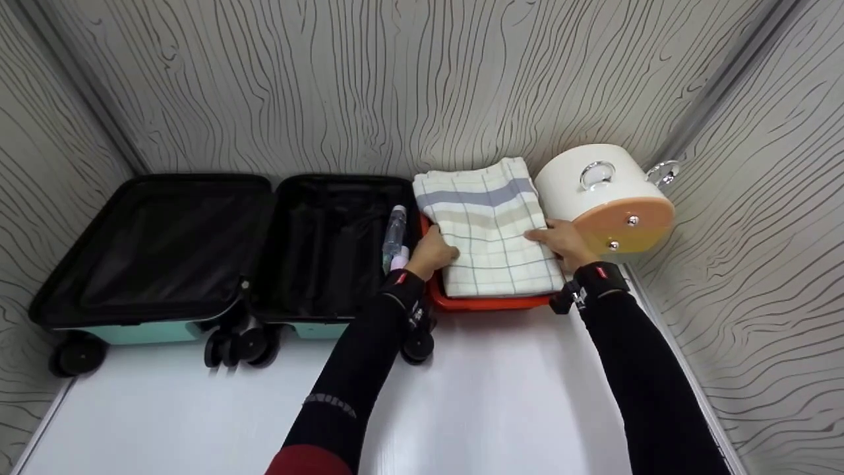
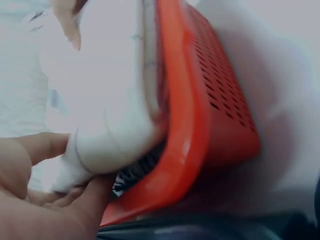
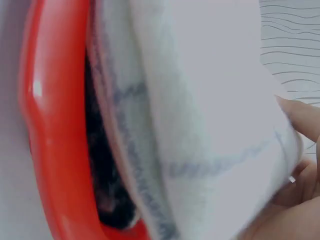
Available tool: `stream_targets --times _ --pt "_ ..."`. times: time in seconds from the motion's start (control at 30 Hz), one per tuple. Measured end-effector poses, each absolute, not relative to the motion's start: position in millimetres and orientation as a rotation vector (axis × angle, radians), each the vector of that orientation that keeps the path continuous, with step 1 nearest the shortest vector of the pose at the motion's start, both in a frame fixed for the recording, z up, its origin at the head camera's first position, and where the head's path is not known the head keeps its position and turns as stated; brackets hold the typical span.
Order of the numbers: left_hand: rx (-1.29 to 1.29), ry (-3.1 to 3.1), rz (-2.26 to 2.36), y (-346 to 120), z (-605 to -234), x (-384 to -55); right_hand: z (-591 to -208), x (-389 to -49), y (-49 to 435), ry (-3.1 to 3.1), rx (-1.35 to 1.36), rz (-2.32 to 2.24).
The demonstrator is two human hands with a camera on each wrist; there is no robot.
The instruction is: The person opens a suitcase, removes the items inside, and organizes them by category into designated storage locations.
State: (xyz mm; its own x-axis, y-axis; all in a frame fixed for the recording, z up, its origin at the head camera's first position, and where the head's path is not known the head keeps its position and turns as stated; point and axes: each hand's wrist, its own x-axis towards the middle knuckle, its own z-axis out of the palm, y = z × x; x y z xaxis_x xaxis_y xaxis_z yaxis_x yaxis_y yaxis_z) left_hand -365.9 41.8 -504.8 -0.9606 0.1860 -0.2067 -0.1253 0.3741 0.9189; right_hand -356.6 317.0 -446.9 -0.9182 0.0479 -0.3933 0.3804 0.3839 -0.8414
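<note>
Black sleeves (image 1: 356, 369) reach forward from our viewpoint across a white surface (image 1: 488, 402), with a dark strap (image 1: 605, 280) around each wrist. Between the two bare hands we find a folded cloth (image 1: 494, 247), cream with thin checked lines and one broad grey-blue stripe, lying over a red plastic basket (image 1: 491, 303) whose rim shows along the near edge. We see the left hand (image 1: 432, 252) nearly closed, pinching the cloth's left edge between thumb and fingers. The right hand (image 1: 566, 243) grips the opposite edge, its thumb on top and its fingers curled beneath. From the left wrist, we make out a black-and-white patterned item (image 2: 135, 174) below the cloth, inside the basket's holed walls. To the left, we have an open suitcase (image 1: 151, 332), mint outside and black inside; a clear bottle (image 1: 395, 231) lies along the right side of its right half. Right of the basket we note a white rounded container (image 1: 573, 175) with silver handles and an orange-and-yellow face. Wavy-lined walls (image 1: 297, 86) enclose everything.
</note>
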Motion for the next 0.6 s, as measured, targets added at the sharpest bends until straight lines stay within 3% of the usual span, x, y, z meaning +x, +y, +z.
stream_targets --times 0.17,0.2,0.27,0.43,0.6 --pt "0.119 2.745 1.290 56 -586 -411 -449 -351 316 2.483 0.324 -1.262" --pt "0.148 2.811 1.228 56 -587 -407 -448 -350 316 2.509 0.306 -1.196" --pt "0.217 2.923 1.106 54 -574 -389 -446 -346 315 2.562 0.250 -1.060" --pt "0.523 3.069 0.705 40 -500 -323 -426 -336 318 2.670 0.071 -0.733" --pt "0.842 2.979 0.383 31 -480 -306 -415 -333 324 2.645 -0.001 -0.574"
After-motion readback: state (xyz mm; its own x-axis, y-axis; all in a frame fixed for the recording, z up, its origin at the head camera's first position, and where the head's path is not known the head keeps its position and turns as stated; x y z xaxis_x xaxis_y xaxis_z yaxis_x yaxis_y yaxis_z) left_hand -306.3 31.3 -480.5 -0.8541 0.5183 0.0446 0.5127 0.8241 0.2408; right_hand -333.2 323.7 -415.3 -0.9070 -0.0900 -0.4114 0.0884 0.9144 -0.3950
